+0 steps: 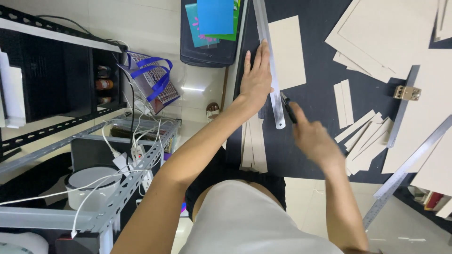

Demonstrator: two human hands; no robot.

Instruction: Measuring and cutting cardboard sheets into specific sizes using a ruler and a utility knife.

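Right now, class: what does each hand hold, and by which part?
The right hand grips a dark knife by its handle. The left hand holds nothing; it presses flat on the ruler.

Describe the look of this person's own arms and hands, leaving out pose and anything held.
Both arms are bare from the elbow down, with no sleeves in view. The left hand shows no glove, ring or watch. The right hand is motion-blurred; no glove or wristband can be made out. Both forearms look slim.
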